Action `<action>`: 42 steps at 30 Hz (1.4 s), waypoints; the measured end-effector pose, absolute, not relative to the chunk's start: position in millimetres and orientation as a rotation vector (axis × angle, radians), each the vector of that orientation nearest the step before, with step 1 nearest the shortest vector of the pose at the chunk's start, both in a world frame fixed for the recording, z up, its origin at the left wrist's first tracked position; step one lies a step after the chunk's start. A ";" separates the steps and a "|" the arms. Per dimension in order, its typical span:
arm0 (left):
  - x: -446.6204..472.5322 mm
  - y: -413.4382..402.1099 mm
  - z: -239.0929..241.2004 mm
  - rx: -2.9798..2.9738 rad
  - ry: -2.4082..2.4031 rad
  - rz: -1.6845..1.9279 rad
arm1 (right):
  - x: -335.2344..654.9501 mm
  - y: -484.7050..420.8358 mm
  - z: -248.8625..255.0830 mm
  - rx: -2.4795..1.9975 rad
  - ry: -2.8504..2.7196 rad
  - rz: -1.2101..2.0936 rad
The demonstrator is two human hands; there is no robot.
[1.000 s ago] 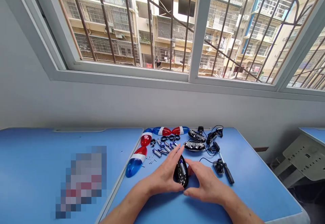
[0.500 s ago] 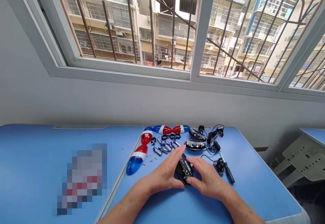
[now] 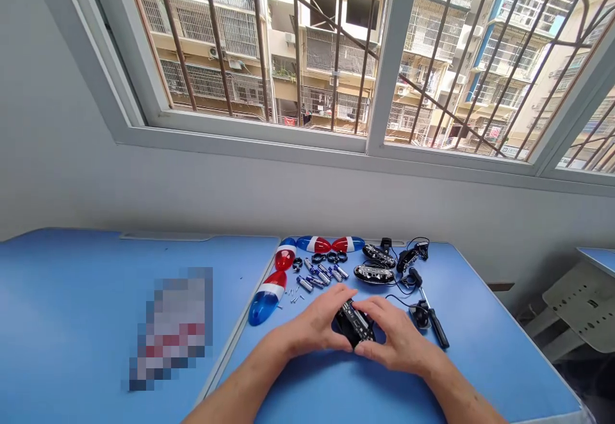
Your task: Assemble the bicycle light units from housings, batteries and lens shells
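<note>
Between my hands is a black light unit with its circuit board facing up, tilted above the blue desk. My left hand grips its left side, with the thumb at the near end and the fingers at the far end. On the right side, my right hand holds it with thumb and fingers curved around the edge. Part of the black housing is hidden under the fingers. Just beyond my hands lie several blue-and-silver batteries and several small screws.
Red, white and blue lens covers line the left and back of the desk, near black ring clamps. More black light units with cables are at the back right. A screwdriver lies right of a black round part.
The whole view has shifted slightly, so things sit a little further right. The light unit has turned slightly in my hands, which keep their hold on it.
</note>
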State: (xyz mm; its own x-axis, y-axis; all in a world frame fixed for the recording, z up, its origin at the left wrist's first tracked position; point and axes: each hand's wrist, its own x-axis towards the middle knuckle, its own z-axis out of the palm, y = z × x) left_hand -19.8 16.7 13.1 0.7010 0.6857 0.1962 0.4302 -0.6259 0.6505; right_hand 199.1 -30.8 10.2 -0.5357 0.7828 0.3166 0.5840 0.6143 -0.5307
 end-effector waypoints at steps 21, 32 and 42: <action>-8.0 16.1 10.3 2.034 0.727 0.580 | 184.0 -13.4 10.3 -1.039 -2.235 0.408; -3.2 11.8 13.5 2.020 0.655 0.619 | 182.0 -12.1 6.9 -1.081 -2.228 0.372; -4.8 11.9 7.2 2.029 0.807 0.558 | 181.8 -6.9 3.3 -1.048 -2.100 0.509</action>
State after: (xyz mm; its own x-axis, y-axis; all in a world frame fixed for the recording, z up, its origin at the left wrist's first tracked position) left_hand -4.8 11.9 7.2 0.6909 0.7178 0.0860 0.3336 -0.4221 0.8429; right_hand 181.8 -6.9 3.3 -0.4071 0.8062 0.4293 0.5204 0.5910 -0.6164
